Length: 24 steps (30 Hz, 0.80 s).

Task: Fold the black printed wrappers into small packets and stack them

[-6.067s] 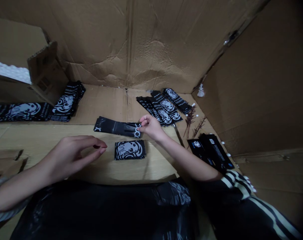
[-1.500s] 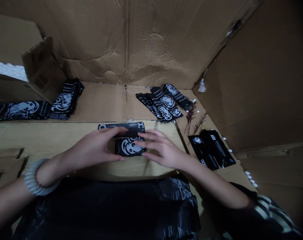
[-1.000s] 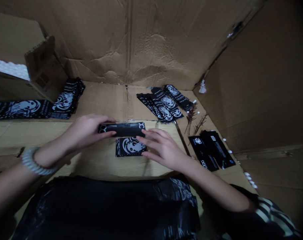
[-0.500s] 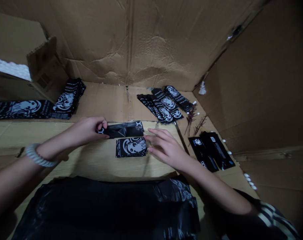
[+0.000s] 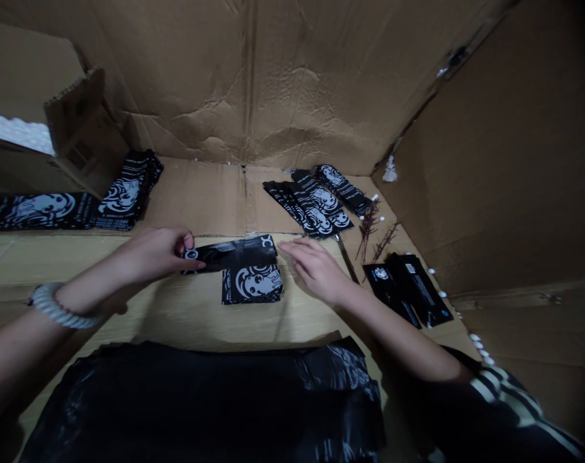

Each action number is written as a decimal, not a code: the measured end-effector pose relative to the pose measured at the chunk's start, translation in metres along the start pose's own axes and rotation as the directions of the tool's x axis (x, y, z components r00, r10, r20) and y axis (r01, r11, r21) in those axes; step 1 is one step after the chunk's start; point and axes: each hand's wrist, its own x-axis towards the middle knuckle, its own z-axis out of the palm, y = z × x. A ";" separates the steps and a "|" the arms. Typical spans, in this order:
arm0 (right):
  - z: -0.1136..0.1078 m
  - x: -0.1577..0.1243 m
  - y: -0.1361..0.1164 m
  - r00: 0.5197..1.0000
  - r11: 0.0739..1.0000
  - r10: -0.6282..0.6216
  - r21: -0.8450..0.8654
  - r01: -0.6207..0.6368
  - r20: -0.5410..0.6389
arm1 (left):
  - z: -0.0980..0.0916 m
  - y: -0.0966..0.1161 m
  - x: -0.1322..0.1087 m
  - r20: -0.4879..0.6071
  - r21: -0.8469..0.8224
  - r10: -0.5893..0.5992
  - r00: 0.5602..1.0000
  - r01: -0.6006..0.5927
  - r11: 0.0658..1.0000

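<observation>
black plastic [image 5: 200, 399]: spreading across the near edge, crinkling and shining at its right end
striped sleeve [image 5: 504, 399]: covering the right upper arm
hair-tie bracelet [image 5: 65, 308]: circling the left wrist
short stack [image 5: 251, 284]: lying on the wooden table [image 5: 186, 315], showing a pale face print
left hand [image 5: 160, 251]: clamping thumb and fingers on the left end of the long packet
right hand [image 5: 314, 267]: keeping fingers loosely apart, tips pointing at the packet's right end; can't tell if touching
long packet [image 5: 234, 252]: sitting just behind the short stack, between both hands, slanting a bit, right end farther; can't tell if touching the stack
flat pouches [image 5: 420, 289]: lying side by side at right
twigs [image 5: 369, 225]: lying behind the pouches
back packets [image 5: 319, 206]: fanning out in a loose pile
left packets [image 5: 123, 193]: piling against the cardboard box [image 5: 90, 128]
white balls [image 5: 17, 132]: filling the box
cardboard wall [image 5: 186, 71]: standing behind everything
</observation>
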 end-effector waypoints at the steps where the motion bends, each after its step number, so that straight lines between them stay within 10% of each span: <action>1: 0.003 0.005 0.003 1.000 1.000 0.001 -0.006 -0.001 0.012 | 0.000 0.001 0.000 0.006 -0.011 0.003 1.000 -0.002 1.000; 18: 0.013 0.026 0.004 0.986 0.929 -0.098 -0.343 0.138 0.133 | -0.006 -0.017 -0.013 0.113 -0.536 -0.188 0.976 0.219 0.815; 24: 0.010 0.017 0.007 0.991 0.914 -0.109 -0.384 0.131 0.079 | -0.028 -0.018 -0.046 0.291 -0.783 -0.480 0.827 0.495 0.377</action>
